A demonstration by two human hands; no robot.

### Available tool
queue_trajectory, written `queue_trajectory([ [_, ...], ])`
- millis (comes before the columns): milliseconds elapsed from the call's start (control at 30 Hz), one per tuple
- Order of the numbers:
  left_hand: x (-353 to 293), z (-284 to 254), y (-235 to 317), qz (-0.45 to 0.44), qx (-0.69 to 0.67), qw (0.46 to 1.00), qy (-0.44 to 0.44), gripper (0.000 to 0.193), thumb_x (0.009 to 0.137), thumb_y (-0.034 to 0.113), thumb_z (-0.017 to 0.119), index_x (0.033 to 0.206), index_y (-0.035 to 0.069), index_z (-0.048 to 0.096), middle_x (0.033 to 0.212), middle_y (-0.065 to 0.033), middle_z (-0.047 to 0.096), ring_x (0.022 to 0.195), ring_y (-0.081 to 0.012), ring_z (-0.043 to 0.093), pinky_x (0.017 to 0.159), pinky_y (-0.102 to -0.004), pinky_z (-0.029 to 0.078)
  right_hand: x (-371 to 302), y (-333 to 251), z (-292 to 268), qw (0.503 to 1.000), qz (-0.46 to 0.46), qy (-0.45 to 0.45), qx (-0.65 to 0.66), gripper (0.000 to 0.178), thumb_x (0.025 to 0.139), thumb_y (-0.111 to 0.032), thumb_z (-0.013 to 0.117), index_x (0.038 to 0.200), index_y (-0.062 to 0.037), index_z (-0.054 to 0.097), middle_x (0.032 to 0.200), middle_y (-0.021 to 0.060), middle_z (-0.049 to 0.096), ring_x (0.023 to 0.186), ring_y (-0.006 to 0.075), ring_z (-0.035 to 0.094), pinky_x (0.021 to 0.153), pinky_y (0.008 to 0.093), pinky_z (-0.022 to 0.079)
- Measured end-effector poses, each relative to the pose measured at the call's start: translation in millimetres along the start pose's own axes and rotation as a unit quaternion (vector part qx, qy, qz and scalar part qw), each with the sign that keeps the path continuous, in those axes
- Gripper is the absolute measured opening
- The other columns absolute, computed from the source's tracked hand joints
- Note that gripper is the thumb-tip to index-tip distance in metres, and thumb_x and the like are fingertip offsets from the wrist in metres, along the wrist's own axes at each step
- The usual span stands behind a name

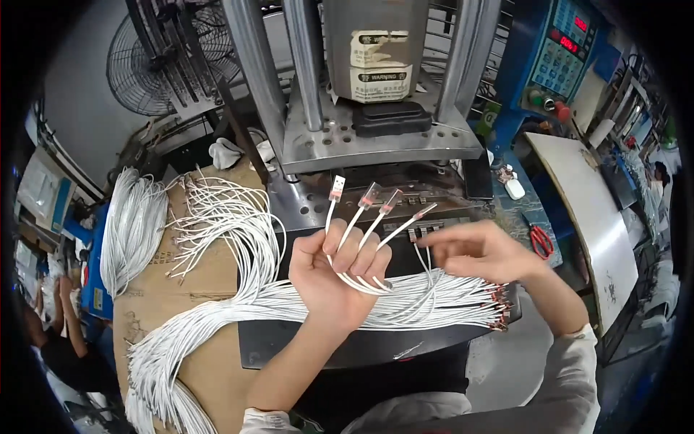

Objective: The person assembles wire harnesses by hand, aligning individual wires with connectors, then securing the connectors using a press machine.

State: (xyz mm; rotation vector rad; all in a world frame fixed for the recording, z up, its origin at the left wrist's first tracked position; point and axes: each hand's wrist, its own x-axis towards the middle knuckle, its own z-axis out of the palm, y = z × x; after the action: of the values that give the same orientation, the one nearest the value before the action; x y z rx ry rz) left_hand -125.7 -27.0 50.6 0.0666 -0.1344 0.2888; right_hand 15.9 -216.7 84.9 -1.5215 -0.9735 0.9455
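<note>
Wire-caged fan [136,71] and red-handled tool [535,233]

Smooth plastic-sheathed white cables [441,311]; bare-metal press columns [253,69].
Cables slightly glossy; USB plugs [368,194] clear shiny plastic with metal-looking parts; columns polished; press plate [383,150] smooth grey metal, dull sheen; press label [381,85] torn paper; cardboard [213,354] matt, fibrous; control box [530,61] glossy blue finish; cutter handles [536,237] shiny red plastic; right sleeve [567,372] matt wrinkled cloth.

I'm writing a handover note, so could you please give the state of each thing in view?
Held cables: fanned out, connectors up
Left hand: closed around them
Right hand: fingers bent, contact unclear
Bundle: lying down
Display: lit
Press plate: raised
Fan: spinning or still, unclear
</note>
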Motion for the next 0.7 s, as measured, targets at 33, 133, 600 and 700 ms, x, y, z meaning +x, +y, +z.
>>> queue_trajectory([
  [33, -5, -3, -2, 0.000, 0.001, 1.000, 0.005, 0.028, 0.091, 0.025, 0.044, 0.066, 0.014, 0.038, 0.054, 0.0034, 0.033, 0.054, -0.0129, 0.029, 0.056, -0.0299, 0.028, 15, 2, 21, 0.996, -0.013, 0.004, 0.083, 0.025, 0.090, -0.011, 0.073, 0.112, 0.0003, 0.071, 0.097, 0.0048, 0.069, 0.081, 0.0090, 0.059, 0.078, 0.0256, 0.049],
  [133, -7, -19, -1, -0.029, 0.028, 0.999, 0.026, 0.028, 0.090, 0.026, 0.044, 0.066, 0.015, 0.037, 0.053, 0.0033, 0.032, 0.053, -0.0131, 0.029, 0.056, -0.0303, 0.028, 39, 23, 47, 0.980, -0.073, 0.045, 0.179, 0.019, 0.090, -0.007, 0.071, 0.107, 0.0024, 0.072, 0.100, 0.0055, 0.069, 0.084, 0.0091, 0.059, 0.083, 0.0272, 0.049],
  [600, -8, -33, -25, -0.048, 0.072, 0.991, 0.103, 0.030, 0.089, 0.027, 0.047, 0.062, 0.017, 0.038, 0.051, 0.0054, 0.031, 0.050, -0.0109, 0.031, 0.052, -0.0274, 0.030, 41, 60, 40, 0.966, -0.077, 0.067, 0.236, 0.013, 0.092, -0.006, 0.070, 0.098, 0.0056, 0.071, 0.083, 0.0074, 0.071, 0.073, 0.0069, 0.063, 0.061, 0.0227, 0.050],
  [700, -8, -37, -26, -0.051, 0.073, 0.990, 0.107, 0.029, 0.088, 0.028, 0.048, 0.063, 0.017, 0.039, 0.050, 0.0056, 0.031, 0.049, -0.0109, 0.031, 0.052, -0.0271, 0.030, 39, 58, 40, 0.964, -0.067, 0.071, 0.247, 0.012, 0.091, -0.006, 0.071, 0.097, 0.0051, 0.071, 0.082, 0.0066, 0.070, 0.073, 0.0066, 0.063, 0.061, 0.0224, 0.049],
])
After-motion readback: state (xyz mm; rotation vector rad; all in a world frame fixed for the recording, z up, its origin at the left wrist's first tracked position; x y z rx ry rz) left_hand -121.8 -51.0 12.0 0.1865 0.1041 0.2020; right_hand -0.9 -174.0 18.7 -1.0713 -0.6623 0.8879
